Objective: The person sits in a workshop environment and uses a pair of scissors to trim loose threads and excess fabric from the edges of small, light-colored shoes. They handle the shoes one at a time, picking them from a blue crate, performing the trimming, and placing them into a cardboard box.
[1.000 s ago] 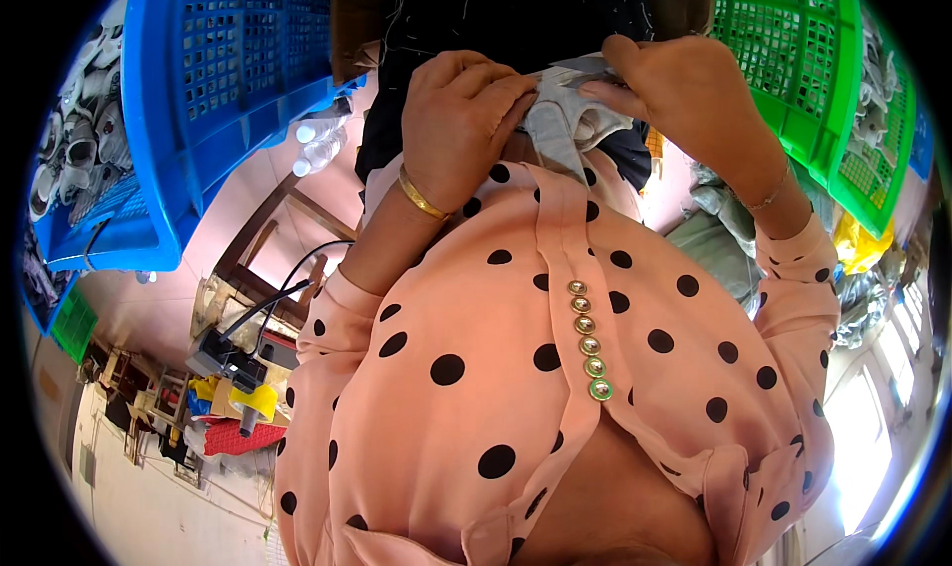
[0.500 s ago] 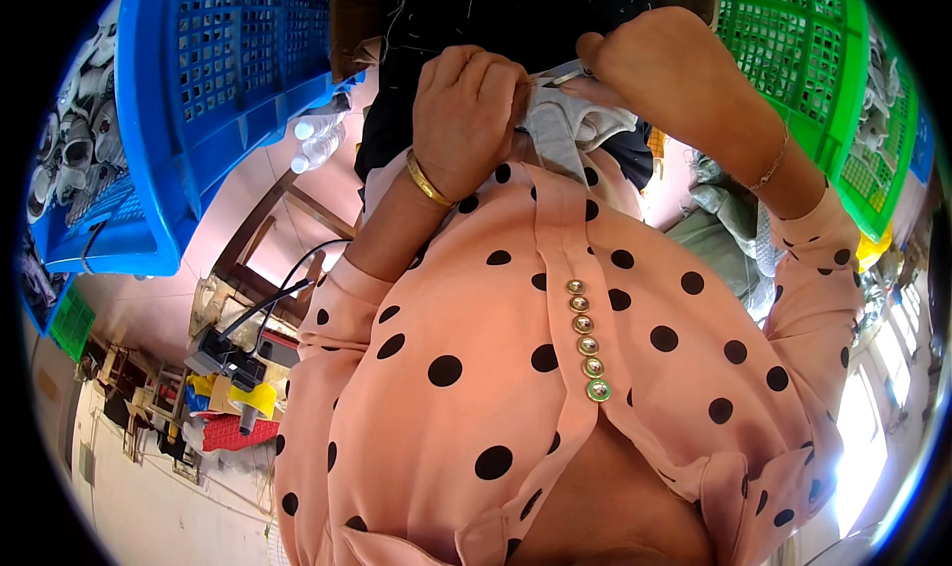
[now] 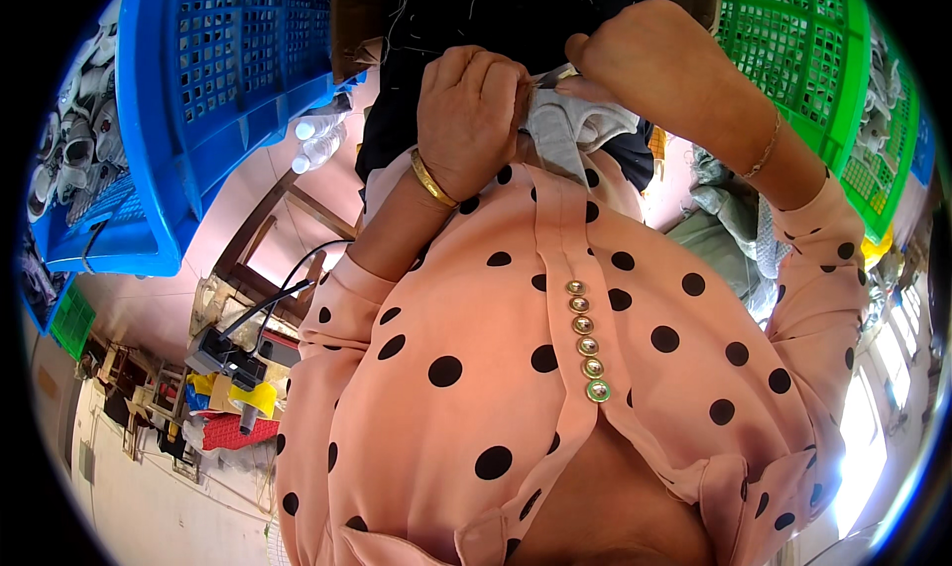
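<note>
My left hand (image 3: 468, 118), with a gold bangle on the wrist, is closed around a small piece of grey and white fabric (image 3: 567, 132) held close to my chest. My right hand (image 3: 650, 62) pinches the same fabric at its upper edge, right beside the left hand's fingers. A thin bracelet sits on my right wrist. My pink blouse with black dots (image 3: 555, 368) fills the lower half of the view. A dark cloth (image 3: 496, 11) lies just beyond my hands.
A blue plastic crate (image 3: 208, 90) holding grey items stands at the left. A green plastic crate (image 3: 803, 60) stands at the right. Below left are a wooden frame, black cables (image 3: 268, 308) and colourful clutter on the floor. Grey-green cloth (image 3: 724, 229) is heaped at the right.
My right hand has risen and turned over the fabric, closing toward the left hand. My left hand has stayed on the fabric, shifting slightly.
</note>
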